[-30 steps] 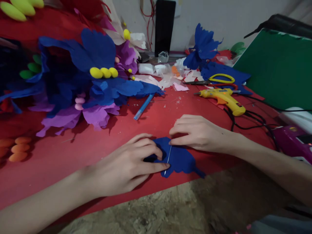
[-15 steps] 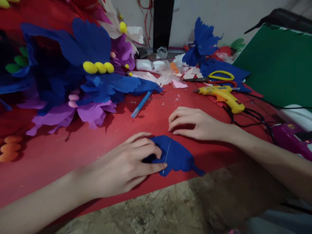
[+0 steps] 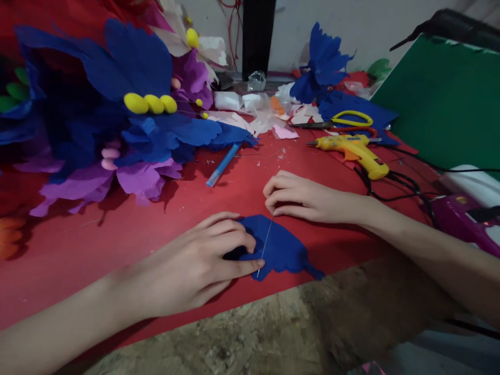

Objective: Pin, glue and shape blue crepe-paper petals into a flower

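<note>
My left hand (image 3: 207,255) lies on a blue crepe-paper piece (image 3: 285,250), index finger curled over it and thumb stretched out. The thumb tip presses the lower end of a thin pale wire (image 3: 266,240) onto the paper. That wire crosses the piece at a slant. Its upper end runs into the pinched thumb and fingers of my right hand (image 3: 291,195), just beyond the paper's far edge. The piece has a wavy edge and a narrow tail at the right; its left part is partly hidden under my left fingers.
Blue and purple paper shapes (image 3: 152,133) with yellow balls fill the left. A blue pen-like tube (image 3: 222,165) lies mid-table. A yellow glue gun (image 3: 361,151), scissors (image 3: 353,119) and paper scraps sit behind my right hand, beside a green board (image 3: 445,99). The red table covering (image 3: 156,229) ends near me.
The view has shifted slightly, moving the whole scene a little left. Both hands keep nearly the same places on the wire and the blue paper.
</note>
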{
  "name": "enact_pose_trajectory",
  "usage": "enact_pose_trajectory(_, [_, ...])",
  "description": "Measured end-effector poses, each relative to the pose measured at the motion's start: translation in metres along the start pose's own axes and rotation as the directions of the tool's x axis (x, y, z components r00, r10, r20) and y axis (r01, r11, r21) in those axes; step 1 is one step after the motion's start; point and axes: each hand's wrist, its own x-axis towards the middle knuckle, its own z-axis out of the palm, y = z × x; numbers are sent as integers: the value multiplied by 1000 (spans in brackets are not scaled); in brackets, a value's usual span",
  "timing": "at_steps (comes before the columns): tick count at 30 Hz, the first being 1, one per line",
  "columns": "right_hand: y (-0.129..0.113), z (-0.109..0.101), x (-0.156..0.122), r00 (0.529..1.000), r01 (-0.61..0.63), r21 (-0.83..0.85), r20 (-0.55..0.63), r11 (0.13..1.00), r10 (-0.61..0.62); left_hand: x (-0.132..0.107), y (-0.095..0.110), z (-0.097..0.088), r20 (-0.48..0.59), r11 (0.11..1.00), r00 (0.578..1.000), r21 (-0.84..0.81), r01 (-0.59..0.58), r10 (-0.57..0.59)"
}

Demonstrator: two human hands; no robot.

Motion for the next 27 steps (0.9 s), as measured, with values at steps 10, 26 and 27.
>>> enact_pose_trajectory(10, [0,-2,2,1000,21,-79,23,997,-19,-1,-1,-1,27,999,999,-37,28,-27])
enact_pose_trajectory(26, [-2,-6,-1,999,-29,-24,41,999,30,-1,1,-2,26,999,999,-25,28,-27])
enact_pose_trajectory(27, [-2,-6,-1,999,-33,-21,43,999,33,-1,1,-2,26,999,999,-26,27,-26])
